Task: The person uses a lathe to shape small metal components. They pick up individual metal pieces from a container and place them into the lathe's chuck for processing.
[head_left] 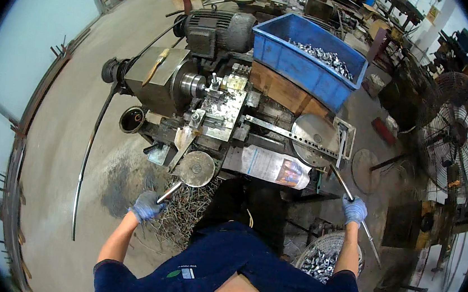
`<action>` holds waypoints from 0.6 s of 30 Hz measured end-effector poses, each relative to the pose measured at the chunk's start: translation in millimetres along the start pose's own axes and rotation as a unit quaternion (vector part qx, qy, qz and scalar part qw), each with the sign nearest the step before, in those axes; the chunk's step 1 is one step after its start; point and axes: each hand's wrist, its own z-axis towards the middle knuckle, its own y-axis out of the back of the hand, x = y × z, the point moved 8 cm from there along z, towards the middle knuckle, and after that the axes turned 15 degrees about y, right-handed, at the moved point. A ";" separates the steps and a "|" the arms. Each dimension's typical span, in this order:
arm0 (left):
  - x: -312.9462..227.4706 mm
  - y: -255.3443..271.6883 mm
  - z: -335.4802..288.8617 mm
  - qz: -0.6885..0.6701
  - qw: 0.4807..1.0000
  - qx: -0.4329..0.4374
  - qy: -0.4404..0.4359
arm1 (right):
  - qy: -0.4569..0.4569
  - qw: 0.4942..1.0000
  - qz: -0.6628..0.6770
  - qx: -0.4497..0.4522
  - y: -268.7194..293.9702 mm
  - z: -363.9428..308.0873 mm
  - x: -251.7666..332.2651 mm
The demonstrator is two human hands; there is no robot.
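Observation:
My left hand (148, 206), in a grey-blue glove, is closed around a shiny metal handle (170, 191). That handle runs up to a round metal disc (196, 169) at the front of a small lathe. Over to the right, my gloved right hand (354, 210) grips a long metal lever (342, 182), which slants up toward a perforated flat bar (294, 135) and a larger round plate (314, 139). Between and beyond the hands lie the lathe's chuck (191, 85) and its slide (221, 114), strewn with metal chips. Whether the chuck holds a workpiece is too small to tell.
A blue crate (303, 68) of small metal parts stands on a wooden box behind the slide, beside a motor (214, 31). A brush (156, 66) lies on the headstock. Shavings (182, 211) cover the floor; a basket of parts (324, 259) and a fan (455, 133) are right.

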 end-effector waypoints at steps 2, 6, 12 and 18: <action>2.2 0.5 0.5 0.000 1.000 0.000 -0.005 | 0.001 1.000 0.023 0.006 -0.6 -12.5 7.8; 9.9 -5.5 5.6 -0.005 1.000 -0.018 -0.014 | 0.005 0.999 0.049 0.001 2.6 -26.4 14.9; 5.6 -1.8 7.9 0.010 0.996 -0.069 -0.056 | -0.016 0.999 0.045 0.006 -4.6 -28.9 10.2; 24.2 -13.4 11.0 0.006 0.998 -0.053 -0.031 | 0.054 0.993 -0.044 -0.090 -3.5 6.4 16.8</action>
